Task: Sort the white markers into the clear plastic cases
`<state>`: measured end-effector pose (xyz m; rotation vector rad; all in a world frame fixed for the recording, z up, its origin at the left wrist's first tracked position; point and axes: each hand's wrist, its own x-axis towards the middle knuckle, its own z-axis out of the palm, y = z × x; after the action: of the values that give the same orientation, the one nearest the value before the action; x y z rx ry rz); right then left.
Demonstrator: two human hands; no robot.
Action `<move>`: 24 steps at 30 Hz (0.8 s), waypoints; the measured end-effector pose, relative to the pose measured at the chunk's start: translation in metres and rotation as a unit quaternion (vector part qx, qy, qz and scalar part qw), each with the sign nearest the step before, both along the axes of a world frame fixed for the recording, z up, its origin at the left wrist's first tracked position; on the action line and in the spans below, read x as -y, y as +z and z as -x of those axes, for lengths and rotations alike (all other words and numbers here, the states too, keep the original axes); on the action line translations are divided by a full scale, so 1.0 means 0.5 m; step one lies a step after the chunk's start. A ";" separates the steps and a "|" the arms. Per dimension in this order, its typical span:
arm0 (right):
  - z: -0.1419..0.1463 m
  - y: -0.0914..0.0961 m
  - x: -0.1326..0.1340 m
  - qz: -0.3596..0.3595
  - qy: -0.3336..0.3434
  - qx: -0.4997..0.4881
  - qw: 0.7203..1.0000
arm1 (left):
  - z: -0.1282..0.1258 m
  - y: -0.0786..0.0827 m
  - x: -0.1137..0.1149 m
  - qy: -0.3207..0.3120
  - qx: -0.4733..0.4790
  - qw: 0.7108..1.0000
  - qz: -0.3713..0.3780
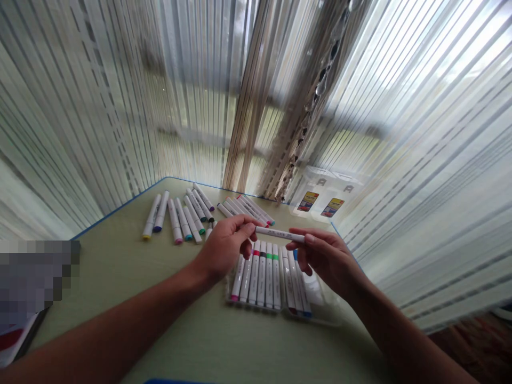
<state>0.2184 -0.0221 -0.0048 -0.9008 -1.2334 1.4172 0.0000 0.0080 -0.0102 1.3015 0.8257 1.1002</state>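
Note:
Both my hands hold one white marker [280,233] level above a clear case [320,298]. My left hand [226,246] pinches its left end between thumb and fingers. My right hand [326,256] grips its right end, fingers curled. Below them, several white markers with coloured caps [264,274] lie side by side in the case. More markers [178,216] lie loose in a row on the pale green table [128,266] further back, and another loose group [248,209] lies to the right of them.
Sheer white curtains [420,160] hang close round the table's far and right edges. A clear plastic box with two coloured labels [324,202] stands at the back right corner. A blurred-out patch [36,277] covers something at the left edge.

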 end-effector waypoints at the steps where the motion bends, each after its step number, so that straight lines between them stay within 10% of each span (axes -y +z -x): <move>1: 0.000 0.002 0.001 0.003 0.008 -0.005 1.000 | 0.000 -0.001 0.000 -0.001 0.010 1.000 0.007; 24: -0.006 -0.022 -0.007 -0.056 -0.053 0.058 0.995 | -0.010 0.006 0.022 -0.072 -0.047 0.995 -0.049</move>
<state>0.2215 -0.0188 -0.0157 -0.9675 -1.3187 1.2150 0.0050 -0.0031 -0.0070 1.4819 0.7419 0.9813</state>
